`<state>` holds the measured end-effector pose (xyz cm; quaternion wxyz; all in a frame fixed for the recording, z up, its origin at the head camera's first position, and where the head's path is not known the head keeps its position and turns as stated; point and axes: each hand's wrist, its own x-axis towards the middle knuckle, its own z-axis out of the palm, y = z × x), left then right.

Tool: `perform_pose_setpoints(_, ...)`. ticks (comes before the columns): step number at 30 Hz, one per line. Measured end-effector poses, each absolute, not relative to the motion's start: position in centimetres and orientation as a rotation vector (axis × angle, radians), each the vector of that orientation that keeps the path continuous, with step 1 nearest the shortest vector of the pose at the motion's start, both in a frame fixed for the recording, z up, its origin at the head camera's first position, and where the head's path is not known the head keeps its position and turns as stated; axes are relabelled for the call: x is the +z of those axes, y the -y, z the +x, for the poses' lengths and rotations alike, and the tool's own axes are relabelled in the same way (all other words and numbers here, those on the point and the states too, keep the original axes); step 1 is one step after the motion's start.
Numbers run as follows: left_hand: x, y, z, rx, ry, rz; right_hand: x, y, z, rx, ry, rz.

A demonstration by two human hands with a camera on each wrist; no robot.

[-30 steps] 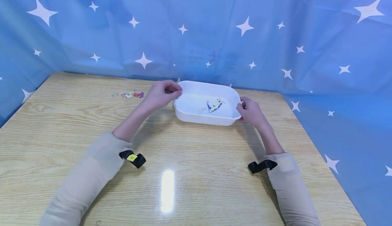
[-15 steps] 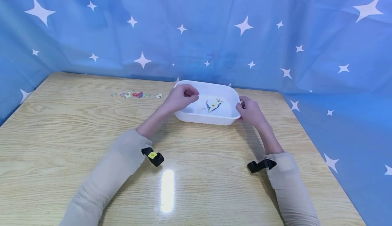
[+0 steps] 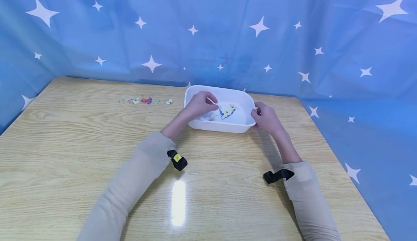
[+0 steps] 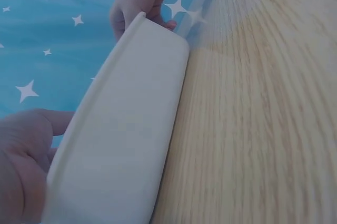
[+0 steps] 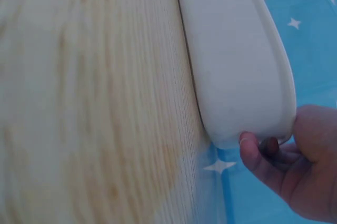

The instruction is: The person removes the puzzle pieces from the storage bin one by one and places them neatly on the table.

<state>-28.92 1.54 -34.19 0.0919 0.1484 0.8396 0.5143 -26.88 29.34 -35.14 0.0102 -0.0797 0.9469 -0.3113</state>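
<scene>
A white plastic tub (image 3: 215,125) stands near the table's back edge. In it lie a flat yellow-and-blue cut-out piece (image 3: 227,112) and a fainter thin piece (image 3: 213,117). My left hand (image 3: 198,105) reaches over the tub's left end, thumb and forefinger slightly parted close to the pieces. In the left wrist view the tub's side wall (image 4: 121,108) hides those fingertips. My right hand (image 3: 265,117) grips the tub's right end by the rim. The right wrist view shows that hand's fingers (image 5: 258,161) curled under the rim from outside.
Left of the tub, several small coloured cut-out pieces (image 3: 146,100) lie in a row on the wooden table (image 3: 97,136). A blue star-patterned curtain (image 3: 208,45) hangs directly behind the table and along its right side.
My left hand has left the tub's left rim and moved right, inward over the tub. More pieces of the row on the table are uncovered. My right hand keeps its grip.
</scene>
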Motion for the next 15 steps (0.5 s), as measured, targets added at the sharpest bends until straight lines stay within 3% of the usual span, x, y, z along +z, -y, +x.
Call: perform_pose_setpoints(15, -34.2, -2.7, -29.7, 1.178, -2.511, 0.349, -35.0, -29.2, -26.8, -0.957, -2.953, -0.24)
